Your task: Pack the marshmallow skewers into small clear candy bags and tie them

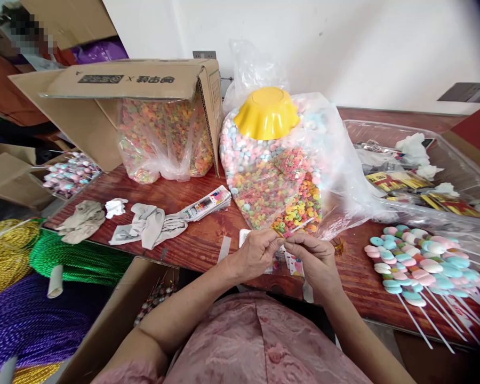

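My left hand (261, 249) and my right hand (312, 255) meet over the table's front edge, their fingers pinched together. A thin white stick (303, 224) juts out at the fingertips of my right hand. Something small and gold shows at the left fingertips, too small to name. Just beyond my hands lies a clear bag of colourful ring-shaped candies (260, 189), some loose at its mouth. Below and between my hands are printed cards (295, 265), partly covered. To the right is a pile of skewers with pastel marshmallows (424, 264), and a gold bit (338, 247) lies near my right hand.
Behind the candies, a yellow scalloped bowl (267, 114) sits upside down on a big bag of marshmallows (240, 144). A cardboard box (212, 101) holds more candy bags. Grey gloves (152, 226), a card stack (208, 202), a plastic bin (460, 170) and rope coils (80, 261) surround me.
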`<state>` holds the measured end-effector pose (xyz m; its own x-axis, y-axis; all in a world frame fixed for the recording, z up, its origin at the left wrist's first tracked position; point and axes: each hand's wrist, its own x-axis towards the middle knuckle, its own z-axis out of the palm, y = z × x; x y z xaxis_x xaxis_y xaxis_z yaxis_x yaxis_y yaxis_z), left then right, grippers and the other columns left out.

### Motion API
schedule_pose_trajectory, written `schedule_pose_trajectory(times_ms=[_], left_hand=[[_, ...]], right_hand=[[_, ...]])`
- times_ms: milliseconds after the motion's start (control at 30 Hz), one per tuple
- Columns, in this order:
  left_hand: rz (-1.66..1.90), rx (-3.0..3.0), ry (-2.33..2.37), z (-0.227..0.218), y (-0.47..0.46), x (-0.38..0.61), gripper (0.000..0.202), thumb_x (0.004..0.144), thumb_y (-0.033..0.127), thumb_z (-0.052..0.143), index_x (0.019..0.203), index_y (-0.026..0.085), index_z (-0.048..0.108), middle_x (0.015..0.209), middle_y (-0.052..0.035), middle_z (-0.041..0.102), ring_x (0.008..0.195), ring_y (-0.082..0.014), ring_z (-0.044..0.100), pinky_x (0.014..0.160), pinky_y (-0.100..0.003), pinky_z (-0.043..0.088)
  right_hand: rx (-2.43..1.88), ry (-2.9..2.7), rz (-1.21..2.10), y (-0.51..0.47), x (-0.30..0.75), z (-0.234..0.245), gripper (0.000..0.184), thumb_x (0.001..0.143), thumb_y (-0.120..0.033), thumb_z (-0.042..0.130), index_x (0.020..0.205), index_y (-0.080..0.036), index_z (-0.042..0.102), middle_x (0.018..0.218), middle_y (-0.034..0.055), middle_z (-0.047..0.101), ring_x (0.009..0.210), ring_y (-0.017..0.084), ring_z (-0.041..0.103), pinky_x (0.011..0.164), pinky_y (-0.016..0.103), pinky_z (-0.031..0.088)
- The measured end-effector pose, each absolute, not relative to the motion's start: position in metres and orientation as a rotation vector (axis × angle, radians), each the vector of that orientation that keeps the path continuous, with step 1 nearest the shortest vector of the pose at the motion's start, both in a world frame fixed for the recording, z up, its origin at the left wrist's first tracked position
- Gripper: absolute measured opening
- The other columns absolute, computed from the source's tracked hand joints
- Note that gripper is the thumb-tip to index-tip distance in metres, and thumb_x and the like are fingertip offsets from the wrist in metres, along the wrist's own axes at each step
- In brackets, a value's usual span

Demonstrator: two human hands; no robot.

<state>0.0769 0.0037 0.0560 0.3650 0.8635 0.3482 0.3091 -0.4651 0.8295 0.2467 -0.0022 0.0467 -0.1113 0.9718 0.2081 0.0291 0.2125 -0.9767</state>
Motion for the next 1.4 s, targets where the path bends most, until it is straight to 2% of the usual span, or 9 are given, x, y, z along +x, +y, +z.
schedule_pose_trajectory(times_ms=[233, 467, 567, 667, 833, 1000, 1133, 1333, 1400], left_hand=[[1.034, 2.042, 1.060, 0.053, 0.002, 0.075, 0.037, 0.097, 0.031, 0.042, 0.064, 0.016, 0.050, 0.062, 0.0012, 0.047, 0.057, -0.0102, 0.041, 0.059, -0.025, 0.033], [0.967, 1.625, 0.995, 0.069, -0.002, 0.075, 0.048, 0.088, 0.051, 0.055, 0.057, 0.015, 0.050, 0.053, 0.0024, 0.046, 0.049, -0.0068, 0.041, 0.048, -0.021, 0.031], [0.648, 1.227, 0.873, 0.073, -0.003, 0.069, 0.047, 0.079, 0.058, 0.065, 0.067, 0.014, 0.059, 0.052, 0.0018, 0.054, 0.038, -0.0055, 0.042, 0.035, -0.018, 0.027], [0.397, 0.968, 0.712, 0.071, -0.005, 0.063, 0.045, 0.067, 0.055, 0.076, 0.070, 0.012, 0.063, 0.055, -0.0018, 0.063, 0.034, -0.0074, 0.048, 0.029, -0.016, 0.029], [0.143, 0.800, 0.511, 0.075, -0.010, 0.061, 0.039, 0.058, 0.047, 0.085, 0.059, 0.013, 0.065, 0.049, -0.0037, 0.063, 0.033, -0.0112, 0.050, 0.030, -0.021, 0.040], [-0.016, 0.891, 0.444, 0.089, -0.010, 0.063, 0.041, 0.050, 0.053, 0.089, 0.055, 0.018, 0.069, 0.051, -0.0047, 0.064, 0.039, -0.0151, 0.053, 0.031, -0.028, 0.043], [-0.108, 1.013, 0.416, 0.085, -0.003, 0.067, 0.045, 0.050, 0.061, 0.086, 0.056, 0.019, 0.071, 0.052, -0.0052, 0.065, 0.037, -0.0162, 0.053, 0.029, -0.028, 0.038], [0.272, 1.584, 0.621, 0.087, 0.039, 0.048, 0.046, 0.024, 0.032, 0.095, 0.061, 0.020, 0.072, 0.047, 0.0043, 0.059, 0.043, -0.0154, 0.053, 0.039, -0.027, 0.042], [0.269, 1.789, 0.668, 0.108, 0.045, 0.039, 0.039, 0.029, 0.028, 0.094, 0.056, 0.019, 0.068, 0.049, 0.0044, 0.058, 0.049, -0.0145, 0.054, 0.047, -0.027, 0.043]], right_hand=[[-1.082, -1.733, 0.866, -0.002, 0.249, 0.061, 0.009, 0.081, -0.024, 0.066, 0.075, -0.022, 0.073, 0.070, 0.0001, 0.065, 0.068, 0.013, 0.056, 0.066, 0.027, 0.043], [-0.994, -1.095, 1.555, -0.012, 0.241, 0.040, 0.022, 0.067, -0.039, 0.080, 0.071, -0.021, 0.069, 0.066, -0.0004, 0.064, 0.059, 0.012, 0.053, 0.060, 0.026, 0.045], [-0.891, -1.334, 1.657, -0.012, 0.248, 0.048, 0.026, 0.075, -0.045, 0.073, 0.071, -0.020, 0.065, 0.063, 0.0001, 0.060, 0.057, 0.013, 0.050, 0.059, 0.028, 0.045], [-0.759, -1.946, 1.135, -0.010, 0.261, 0.067, 0.018, 0.089, -0.032, 0.058, 0.076, -0.020, 0.064, 0.068, 0.0026, 0.060, 0.064, 0.015, 0.051, 0.063, 0.031, 0.044], [-0.136, -2.404, 0.142, -0.006, 0.272, 0.093, 0.022, 0.089, -0.011, 0.047, 0.100, -0.018, 0.064, 0.074, 0.0050, 0.063, 0.071, 0.018, 0.051, 0.069, 0.037, 0.045], [0.096, -2.513, 0.160, -0.002, 0.268, 0.109, 0.022, 0.096, -0.016, 0.044, 0.107, -0.016, 0.063, 0.079, 0.0052, 0.066, 0.078, 0.018, 0.053, 0.071, 0.037, 0.048], [0.054, -2.612, 0.175, -0.003, 0.264, 0.114, 0.019, 0.096, -0.017, 0.045, 0.092, -0.019, 0.064, 0.073, 0.0032, 0.062, 0.072, 0.017, 0.052, 0.065, 0.034, 0.044], [-0.186, -2.662, -0.061, -0.014, 0.264, 0.102, 0.019, 0.095, -0.015, 0.043, 0.085, -0.018, 0.059, 0.075, 0.0034, 0.060, 0.074, 0.017, 0.049, 0.065, 0.034, 0.037], [-0.336, -2.650, -0.059, -0.016, 0.265, 0.093, 0.021, 0.095, -0.013, 0.041, 0.080, -0.019, 0.055, 0.074, 0.0037, 0.058, 0.072, 0.017, 0.048, 0.065, 0.033, 0.035]])
